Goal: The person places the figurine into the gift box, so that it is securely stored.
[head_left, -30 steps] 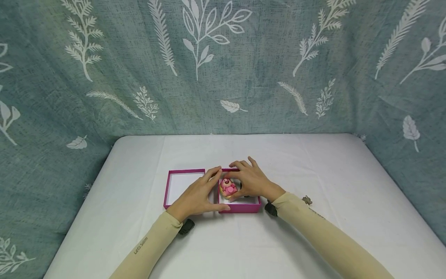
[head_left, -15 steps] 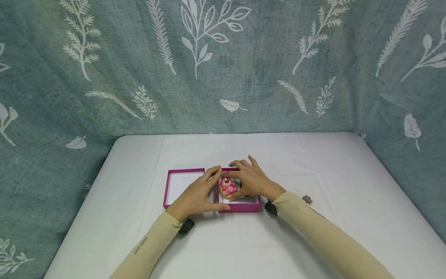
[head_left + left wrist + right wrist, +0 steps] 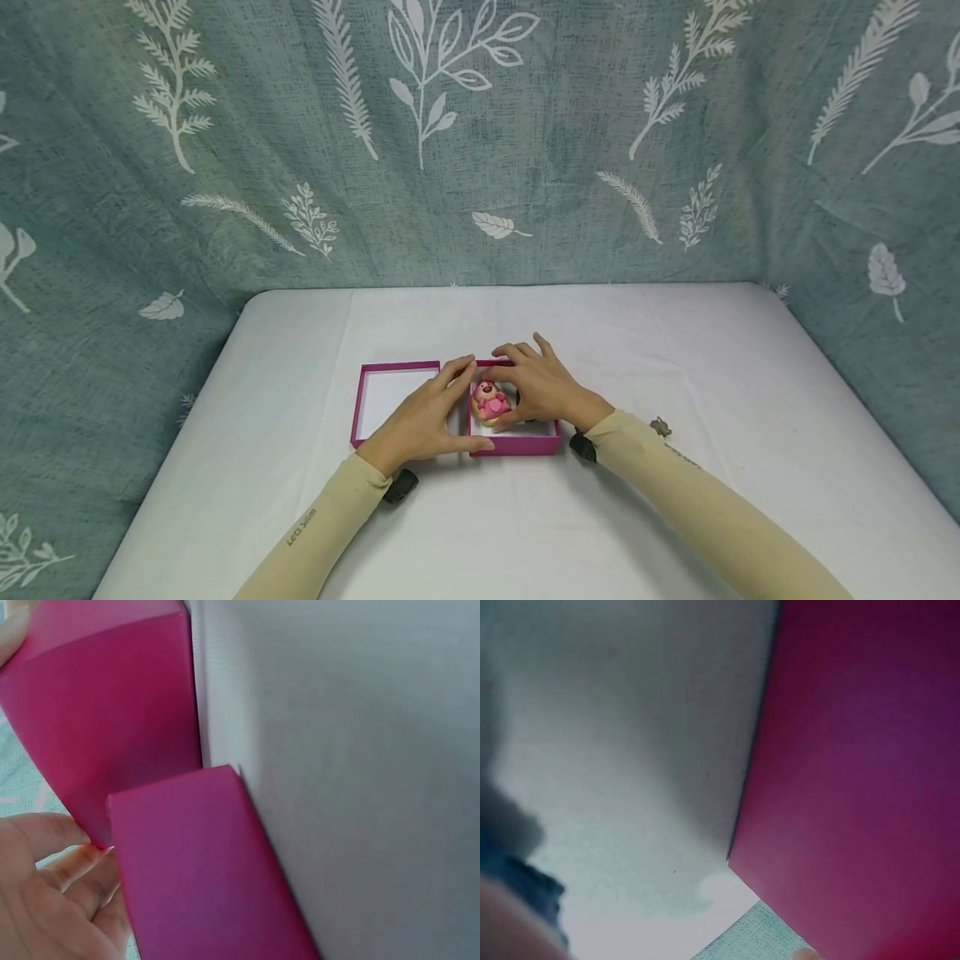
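Note:
A magenta box (image 3: 517,447) with a white inside stands open-topped at the middle of the table. My left hand (image 3: 423,417) grips it across its left side, thumb on the front wall, fingers at the back left corner. In the left wrist view those fingers touch the corner of the box (image 3: 105,727). Inside sits a pink bear figurine (image 3: 492,403) with a yellow edge. My right hand (image 3: 543,390) reaches in from the right and pinches the figurine between thumb and index finger. Something dark in the box is mostly hidden under that hand.
Left of the box lies its shallow magenta lid (image 3: 386,400), white inside facing up, partly behind my left hand. A small brownish object (image 3: 660,427) lies by my right sleeve. The white table (image 3: 480,533) ends at a green leaf-patterned curtain (image 3: 480,242).
Both hands keep their places on the box and the figurine. Only the head view has shifted very slightly.

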`<state>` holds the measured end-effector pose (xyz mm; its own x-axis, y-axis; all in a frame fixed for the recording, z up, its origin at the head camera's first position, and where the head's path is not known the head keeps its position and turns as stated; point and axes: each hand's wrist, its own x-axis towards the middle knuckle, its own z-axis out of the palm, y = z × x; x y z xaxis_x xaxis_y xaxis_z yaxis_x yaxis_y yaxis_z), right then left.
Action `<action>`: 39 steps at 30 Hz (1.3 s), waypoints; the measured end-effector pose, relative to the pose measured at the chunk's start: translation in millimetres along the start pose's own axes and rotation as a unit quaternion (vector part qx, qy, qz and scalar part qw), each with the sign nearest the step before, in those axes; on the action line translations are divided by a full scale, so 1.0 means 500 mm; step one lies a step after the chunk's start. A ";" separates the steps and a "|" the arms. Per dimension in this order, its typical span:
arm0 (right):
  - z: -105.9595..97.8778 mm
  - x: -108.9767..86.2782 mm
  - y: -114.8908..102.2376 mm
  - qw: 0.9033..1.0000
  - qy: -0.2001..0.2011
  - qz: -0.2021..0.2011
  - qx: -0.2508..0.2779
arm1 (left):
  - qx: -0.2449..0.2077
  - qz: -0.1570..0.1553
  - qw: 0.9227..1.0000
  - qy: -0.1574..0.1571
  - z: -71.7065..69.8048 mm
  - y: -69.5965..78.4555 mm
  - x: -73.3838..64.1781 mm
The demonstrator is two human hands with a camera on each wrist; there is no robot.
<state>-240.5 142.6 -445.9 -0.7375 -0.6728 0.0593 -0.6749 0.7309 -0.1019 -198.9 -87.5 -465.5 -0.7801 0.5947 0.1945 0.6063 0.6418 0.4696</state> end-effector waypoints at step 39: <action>-0.020 -0.030 0.017 0.993 0.044 -0.052 0.096 | -0.014 0.004 1.000 0.001 0.000 -0.006 -0.001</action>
<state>-235.7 160.1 -437.7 -0.6698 -0.7240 0.1652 -0.7359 0.6174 -0.2779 -200.1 -89.5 -467.0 -0.7749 0.5997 0.1998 0.6088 0.6230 0.4912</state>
